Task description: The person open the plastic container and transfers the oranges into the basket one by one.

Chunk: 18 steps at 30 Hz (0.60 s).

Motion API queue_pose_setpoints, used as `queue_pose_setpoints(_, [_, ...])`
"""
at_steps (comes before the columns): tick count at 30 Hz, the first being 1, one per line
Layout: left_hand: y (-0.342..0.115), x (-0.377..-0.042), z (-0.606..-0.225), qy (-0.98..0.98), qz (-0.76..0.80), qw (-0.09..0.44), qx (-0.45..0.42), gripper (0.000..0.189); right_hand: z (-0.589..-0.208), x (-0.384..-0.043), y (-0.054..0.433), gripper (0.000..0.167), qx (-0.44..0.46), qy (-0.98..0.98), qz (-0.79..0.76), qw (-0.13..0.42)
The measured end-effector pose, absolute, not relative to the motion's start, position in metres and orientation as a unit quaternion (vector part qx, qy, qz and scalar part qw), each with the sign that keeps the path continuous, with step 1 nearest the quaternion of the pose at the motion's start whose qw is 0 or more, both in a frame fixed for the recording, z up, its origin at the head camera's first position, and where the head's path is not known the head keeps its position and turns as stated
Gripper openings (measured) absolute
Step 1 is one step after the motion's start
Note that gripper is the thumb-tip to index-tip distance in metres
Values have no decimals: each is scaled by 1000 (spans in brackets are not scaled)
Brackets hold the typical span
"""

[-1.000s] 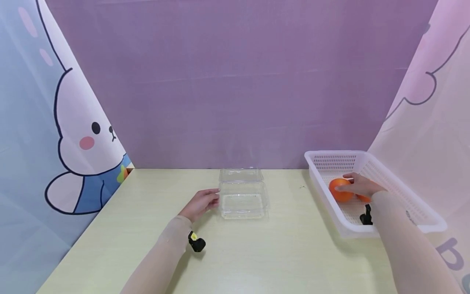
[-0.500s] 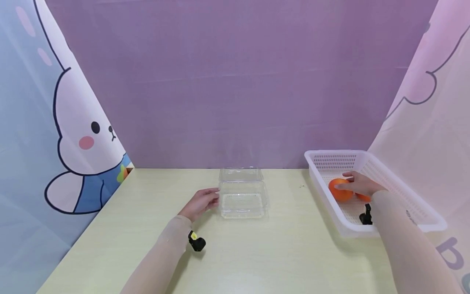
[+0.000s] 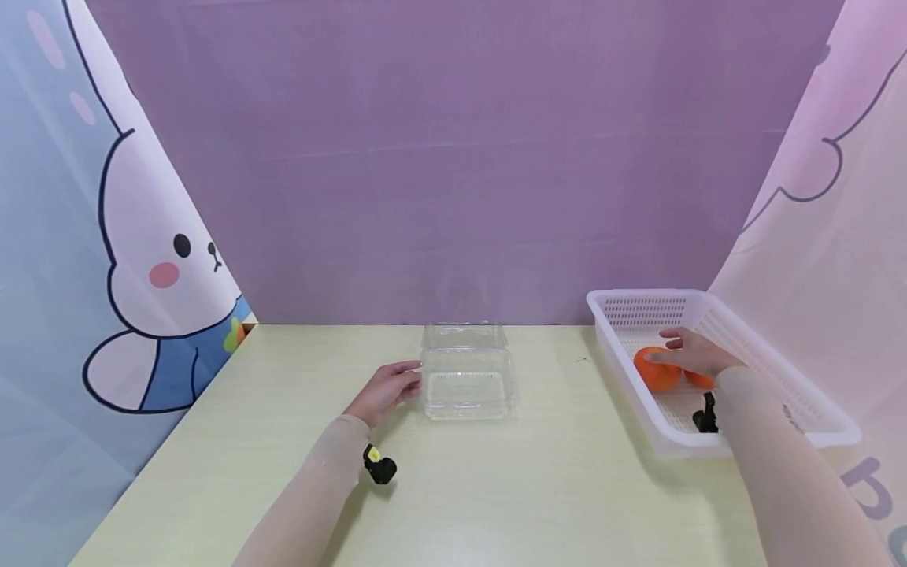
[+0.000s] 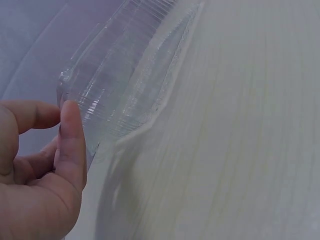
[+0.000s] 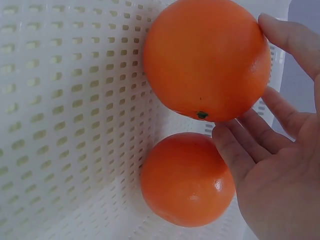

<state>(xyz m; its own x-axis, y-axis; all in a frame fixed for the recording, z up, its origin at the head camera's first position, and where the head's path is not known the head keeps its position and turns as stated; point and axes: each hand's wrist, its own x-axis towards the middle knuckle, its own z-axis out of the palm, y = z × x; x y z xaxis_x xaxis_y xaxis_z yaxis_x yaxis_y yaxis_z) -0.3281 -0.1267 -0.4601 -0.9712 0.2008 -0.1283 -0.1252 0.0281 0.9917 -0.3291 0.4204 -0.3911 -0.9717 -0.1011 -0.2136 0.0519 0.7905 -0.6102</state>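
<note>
A clear plastic clamshell box stands with its lid raised in the middle of the table. At its left side, my left hand pinches the rim between thumb and index finger. My right hand reaches into a white basket on the right, fingers loosely spread over two oranges. The thumb overlaps the left orange; the other orange is mostly hidden beneath the hand. In the right wrist view, fingertips lie at the edges of the upper orange and lower orange.
The basket has perforated walls and a raised rim. A light wooden table reaches back to a purple cloth. Printed curtains hang at both sides, a rabbit figure on the left one. Each sleeve carries a small black camera.
Both hands keep nearly the same place. The left orange sits very slightly lower below the right thumb than before. The plastic box has not moved.
</note>
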Motion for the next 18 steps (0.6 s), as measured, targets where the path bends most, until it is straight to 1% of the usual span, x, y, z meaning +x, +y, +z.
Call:
queue_pose_setpoints(8, [-127, -327, -459, 709, 693, 123, 31, 46, -389, -328, 420, 96, -15, 937, -327, 121])
queue_pose_setpoints(15, [-127, -326, -459, 709, 694, 124, 32, 46, -384, -328, 416, 93, -32, 943, -316, 102])
queue_pose_setpoints(18, [-127, -326, -459, 706, 696, 126, 36, 47, -381, -327, 414, 94, -22, 942, -320, 101])
